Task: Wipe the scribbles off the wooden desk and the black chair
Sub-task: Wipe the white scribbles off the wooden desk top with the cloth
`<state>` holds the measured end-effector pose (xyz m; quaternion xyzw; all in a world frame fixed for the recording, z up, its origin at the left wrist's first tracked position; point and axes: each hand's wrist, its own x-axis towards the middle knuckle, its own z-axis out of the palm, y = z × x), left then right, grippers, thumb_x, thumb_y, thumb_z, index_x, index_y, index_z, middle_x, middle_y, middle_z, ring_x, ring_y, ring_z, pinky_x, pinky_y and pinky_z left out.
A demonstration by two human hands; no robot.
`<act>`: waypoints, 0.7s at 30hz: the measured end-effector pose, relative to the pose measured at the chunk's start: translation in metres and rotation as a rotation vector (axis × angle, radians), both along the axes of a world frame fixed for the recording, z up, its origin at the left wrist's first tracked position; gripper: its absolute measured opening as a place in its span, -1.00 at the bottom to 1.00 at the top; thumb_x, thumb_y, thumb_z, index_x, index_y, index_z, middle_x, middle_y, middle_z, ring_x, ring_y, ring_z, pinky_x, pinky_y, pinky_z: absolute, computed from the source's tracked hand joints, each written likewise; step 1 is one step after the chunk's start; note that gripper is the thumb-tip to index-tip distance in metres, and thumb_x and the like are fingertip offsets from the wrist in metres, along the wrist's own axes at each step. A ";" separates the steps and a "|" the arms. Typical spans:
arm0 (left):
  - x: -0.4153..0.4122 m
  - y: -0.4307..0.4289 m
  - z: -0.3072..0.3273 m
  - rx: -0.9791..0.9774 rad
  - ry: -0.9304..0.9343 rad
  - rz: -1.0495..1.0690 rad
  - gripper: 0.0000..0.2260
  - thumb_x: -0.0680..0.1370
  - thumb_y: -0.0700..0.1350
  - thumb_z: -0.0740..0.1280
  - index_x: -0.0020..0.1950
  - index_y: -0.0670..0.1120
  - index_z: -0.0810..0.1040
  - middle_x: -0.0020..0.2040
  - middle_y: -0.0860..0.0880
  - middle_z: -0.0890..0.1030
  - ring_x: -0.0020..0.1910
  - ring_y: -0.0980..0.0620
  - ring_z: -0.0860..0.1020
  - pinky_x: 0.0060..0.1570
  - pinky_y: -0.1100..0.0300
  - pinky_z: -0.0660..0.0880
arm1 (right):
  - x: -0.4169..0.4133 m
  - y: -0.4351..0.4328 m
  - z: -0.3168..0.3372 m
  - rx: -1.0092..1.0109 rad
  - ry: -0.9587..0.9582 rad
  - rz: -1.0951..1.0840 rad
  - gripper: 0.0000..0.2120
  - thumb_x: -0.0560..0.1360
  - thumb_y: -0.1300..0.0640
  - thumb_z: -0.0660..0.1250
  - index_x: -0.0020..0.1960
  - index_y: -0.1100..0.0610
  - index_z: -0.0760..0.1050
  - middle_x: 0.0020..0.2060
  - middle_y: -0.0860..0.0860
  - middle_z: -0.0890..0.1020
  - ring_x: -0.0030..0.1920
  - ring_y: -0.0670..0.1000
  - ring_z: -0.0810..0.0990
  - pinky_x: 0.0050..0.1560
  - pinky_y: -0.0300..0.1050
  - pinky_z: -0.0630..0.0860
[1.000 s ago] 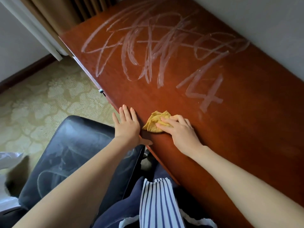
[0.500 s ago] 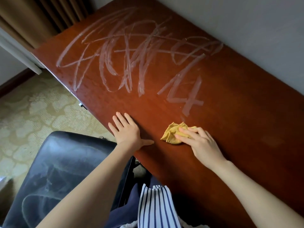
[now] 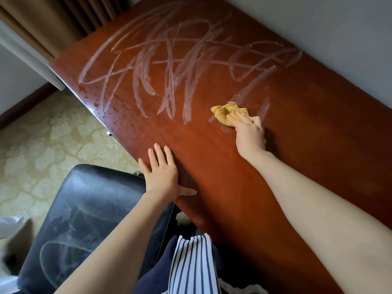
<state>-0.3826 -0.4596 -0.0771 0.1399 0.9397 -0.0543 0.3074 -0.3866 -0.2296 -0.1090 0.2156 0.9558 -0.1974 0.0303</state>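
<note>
On the desk (image 3: pixel 297 166), cloth (image 3: pixel 224 113) overlaps illegible scribbles (image 3: pixel 169 66).

Glossy reddish-brown across the wooden desk (image 3: pixel 297 166), crossed with pale whitish scribbles (image 3: pixel 169 66) in looping, overlapping strokes. Mustard yellow for the crumpled cloth (image 3: pixel 227 113). Black on the chair (image 3: pixel 95 198), dulled by faint greyish-white marks (image 3: pixel 63 251) in curves and loops. Beige and cream on the carpet (image 3: pixel 53 145), in a large floral pattern. Brown for the pleated curtain (image 3: pixel 53 24), light grey for the wall (image 3: pixel 318 28). White with navy vertical stripes on the garment (image 3: pixel 191 268), plain navy beside it.
</note>
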 end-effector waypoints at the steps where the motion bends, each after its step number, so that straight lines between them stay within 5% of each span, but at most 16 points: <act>1: 0.000 -0.003 0.000 0.003 0.003 -0.011 0.30 0.17 0.45 0.39 0.50 -0.21 -0.33 0.51 -0.24 -0.29 0.50 -0.24 -0.24 0.40 -0.30 -0.16 | 0.002 -0.007 0.001 0.019 0.003 0.036 -0.51 0.63 0.30 0.01 0.43 -0.14 0.31 0.47 -0.09 0.27 0.29 0.09 0.25 0.31 -0.03 0.27; 11: -0.024 -0.036 0.015 -0.021 -0.141 -0.199 0.22 0.25 0.25 0.51 0.52 -0.03 -0.35 0.52 -0.07 -0.35 0.52 -0.05 -0.26 0.34 -0.39 -0.13 | 0.056 -0.085 0.010 -0.102 0.010 0.330 -0.55 0.62 0.29 0.07 0.41 -0.08 0.37 0.45 -0.04 0.31 0.35 0.11 0.23 0.34 0.04 0.26; 15: -0.033 -0.035 0.020 -0.081 -0.051 -0.254 -0.20 0.52 -0.05 0.31 0.55 0.01 -0.19 0.57 -0.04 -0.16 0.54 -0.02 -0.06 0.36 -0.40 -0.14 | 0.090 -0.119 0.009 -0.035 0.247 0.452 -0.68 0.41 0.25 0.39 0.09 -0.06 0.63 0.13 -0.01 0.61 0.06 0.10 0.39 -0.07 0.03 0.57; 18: -0.020 -0.025 0.019 0.019 0.109 -0.163 -0.37 0.52 -0.08 0.24 0.53 -0.02 0.03 0.52 -0.04 0.10 0.49 -0.08 0.12 0.37 -0.37 -0.10 | 0.121 -0.127 0.001 -0.002 0.232 0.591 -0.70 0.51 0.12 0.17 0.11 -0.06 0.61 0.09 -0.08 0.61 0.06 0.10 0.45 -0.10 -0.01 0.53; 21: -0.003 -0.005 0.018 0.091 0.079 -0.062 -0.28 0.53 0.05 0.28 0.54 -0.03 -0.07 0.56 -0.08 -0.08 0.52 -0.14 -0.04 0.39 -0.33 -0.13 | 0.147 -0.118 0.004 0.041 0.223 0.608 -0.64 0.52 0.09 0.11 0.22 -0.13 0.53 0.09 -0.10 0.61 0.05 0.06 0.47 -0.15 -0.06 0.53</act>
